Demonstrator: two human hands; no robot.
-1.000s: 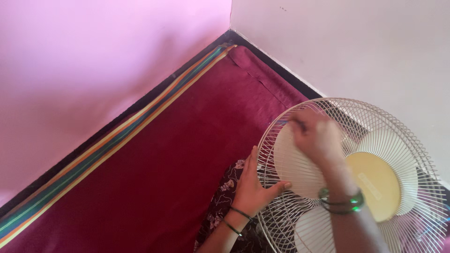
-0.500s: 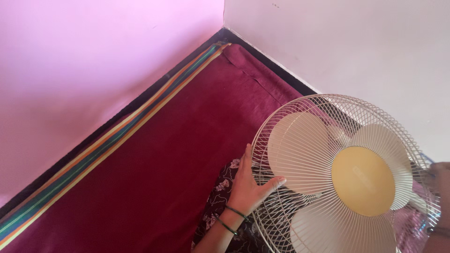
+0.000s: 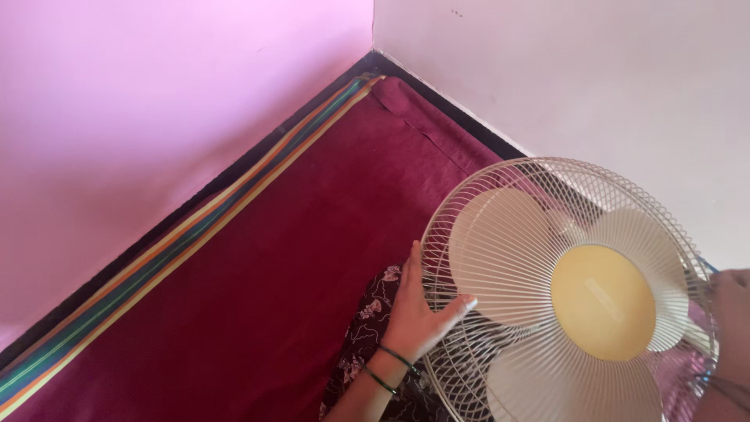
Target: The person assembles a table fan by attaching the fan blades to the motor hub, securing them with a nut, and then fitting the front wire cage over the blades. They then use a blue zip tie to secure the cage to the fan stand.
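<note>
Home room corner: pink walls (image 3: pixel 156 117), maroon floor mat (image 3: pixel 273 273), fan (image 3: pixel 570 297).

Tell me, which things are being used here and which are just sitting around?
In use:
fan, its wire guard held on both sides
left hand on the guard's left rim
right hand at the right rim

Just there:
maroon mat with striped edge
pink wall

Cream fan (image 3: pixel 547 258), yellow hub (image 3: pixel 602 302), maroon striped-edged mat (image 3: pixel 258 266)
</note>
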